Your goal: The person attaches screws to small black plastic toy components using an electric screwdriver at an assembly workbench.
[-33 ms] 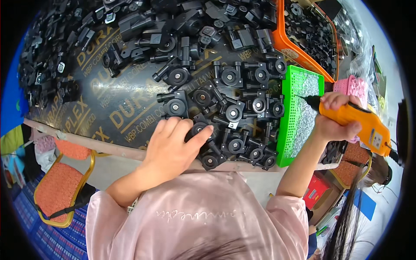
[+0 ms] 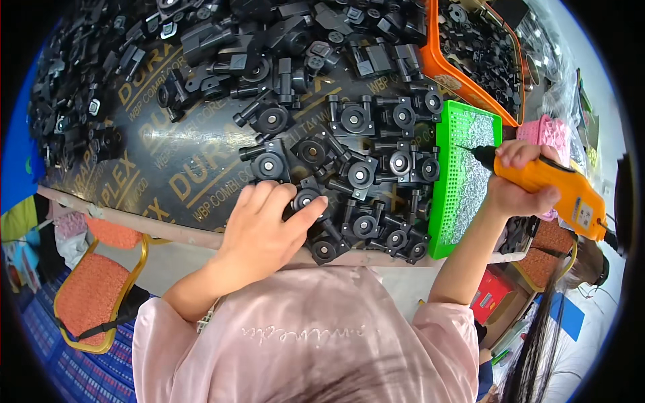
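Note:
My left hand (image 2: 261,220) is closed over a black plastic part with a round disc (image 2: 307,197) near the table's front edge, thumb and fingers on either side of it. Several similar black parts stand around it, among them one with a disc (image 2: 269,165) just beyond my fingertips and another (image 2: 324,251) by my thumb. In my right hand (image 2: 516,180) is an orange electric screwdriver (image 2: 563,191), gripped around its body. Its dark tip points left over a green perforated basket (image 2: 441,195) that holds many small silvery screws (image 2: 474,178).
Loose black parts (image 2: 215,40) are heaped across the far side of the dark printed board (image 2: 201,154). An orange crate (image 2: 430,57) of small black pieces stands at the far right, with a pink basket (image 2: 547,134) beside it. An orange padded chair (image 2: 91,289) is at the left.
The black parts just beyond my left hand, and the one under it, have shifted very slightly left. Both hands and the screwdriver are nearly where they were.

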Demonstrator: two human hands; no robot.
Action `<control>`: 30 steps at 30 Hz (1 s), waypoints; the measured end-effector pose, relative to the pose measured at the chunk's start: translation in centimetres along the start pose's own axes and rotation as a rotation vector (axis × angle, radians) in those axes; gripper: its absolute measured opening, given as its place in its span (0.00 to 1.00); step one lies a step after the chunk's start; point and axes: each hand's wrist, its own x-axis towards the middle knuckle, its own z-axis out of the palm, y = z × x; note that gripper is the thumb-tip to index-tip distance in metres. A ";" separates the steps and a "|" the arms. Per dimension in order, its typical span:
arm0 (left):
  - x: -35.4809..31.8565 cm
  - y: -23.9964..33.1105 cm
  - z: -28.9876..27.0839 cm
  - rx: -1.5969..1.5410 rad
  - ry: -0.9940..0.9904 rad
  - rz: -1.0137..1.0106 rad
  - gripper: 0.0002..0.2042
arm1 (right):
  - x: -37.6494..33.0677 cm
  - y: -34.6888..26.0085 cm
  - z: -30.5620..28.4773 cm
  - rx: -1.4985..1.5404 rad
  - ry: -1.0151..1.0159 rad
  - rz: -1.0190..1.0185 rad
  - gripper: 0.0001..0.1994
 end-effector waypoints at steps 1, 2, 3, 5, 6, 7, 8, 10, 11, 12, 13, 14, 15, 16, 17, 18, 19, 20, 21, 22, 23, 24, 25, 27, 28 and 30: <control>0.1 0.0 -0.3 0.006 -0.032 0.007 0.21 | 0.0 0.1 0.0 0.003 0.002 0.005 0.31; 0.1 0.1 -0.5 0.003 -0.066 -0.004 0.20 | 0.1 0.2 0.1 0.009 0.000 0.011 0.31; 0.0 0.1 -0.6 0.005 -0.069 0.001 0.20 | 0.2 0.3 0.2 0.012 -0.003 0.020 0.32; 0.1 0.1 -0.5 -0.034 -0.061 0.015 0.19 | 0.3 0.4 0.5 0.014 -0.001 0.017 0.32; 0.1 0.2 -0.4 -0.034 -0.064 0.019 0.19 | 0.2 0.5 0.6 0.018 -0.006 0.016 0.32; 0.1 0.2 -0.2 -0.060 -0.047 0.007 0.18 | 0.2 0.5 0.6 0.036 -0.011 0.025 0.32; 0.0 0.1 0.0 -0.089 -0.029 -0.004 0.17 | 0.1 0.7 0.6 0.033 -0.007 0.025 0.32; 0.0 -0.1 0.3 -0.110 -0.035 -0.001 0.16 | -0.1 1.1 0.7 0.035 -0.015 0.013 0.33; 0.1 0.0 0.1 -0.125 -0.038 -0.004 0.15 | -0.1 1.1 0.7 0.038 -0.011 0.014 0.33; 0.1 0.1 0.2 -0.123 -0.041 -0.005 0.15 | 0.0 1.2 0.7 0.036 -0.012 0.010 0.33; 0.1 0.1 0.3 -0.137 -0.018 0.006 0.15 | 0.0 1.2 0.8 0.033 -0.013 0.007 0.33; 0.1 0.1 0.3 -0.155 0.007 0.018 0.14 | 0.0 1.1 0.8 0.032 -0.012 0.007 0.33; 0.2 0.1 0.3 -0.156 0.005 0.019 0.14 | 0.1 1.1 0.9 0.027 -0.009 0.008 0.33; 0.2 0.0 0.3 -0.157 0.018 0.029 0.14 | 0.1 1.0 0.9 0.021 -0.007 0.009 0.32; 0.2 0.0 0.3 -0.156 0.029 0.039 0.13 | 0.1 1.0 0.9 0.021 -0.005 0.009 0.32; 0.2 0.0 0.3 -0.156 0.027 0.040 0.13 | 0.1 1.1 0.9 0.022 -0.006 0.010 0.32; 0.2 0.0 0.4 -0.154 0.035 0.032 0.14 | 0.0 1.1 0.8 0.023 -0.007 0.011 0.32; 0.2 0.1 0.4 -0.152 0.043 0.024 0.15 | 0.0 1.1 0.8 0.023 -0.006 0.013 0.32; 0.2 0.2 0.4 -0.145 0.074 -0.003 0.16 | 0.1 1.1 0.7 0.025 -0.016 0.026 0.31; 0.1 0.4 0.4 -0.138 0.105 -0.029 0.17 | 0.1 1.2 0.7 0.027 -0.026 0.040 0.30; 0.0 0.5 0.4 -0.074 0.095 -0.067 0.21 | -0.1 1.2 0.8 0.028 -0.025 0.042 0.30; 0.0 0.7 0.5 -0.050 0.076 -0.119 0.23 | -0.2 1.2 0.9 0.029 -0.015 0.037 0.30; 0.1 0.8 0.7 -0.027 0.057 -0.171 0.24 | -0.3 1.3 0.9 0.032 -0.005 0.032 0.30; 0.0 0.6 1.0 -0.025 0.061 -0.169 0.25 | 0.0 1.0 0.6 0.096 -0.038 0.007 0.31; -0.1 0.5 1.0 -0.020 0.068 -0.162 0.24 | 0.0 0.2 0.8 0.089 -0.025 -0.021 0.33; 0.1 0.2 1.2 -0.017 0.075 -0.085 0.26 | 0.0 -3.6 1.4 0.104 -0.058 -0.030 0.33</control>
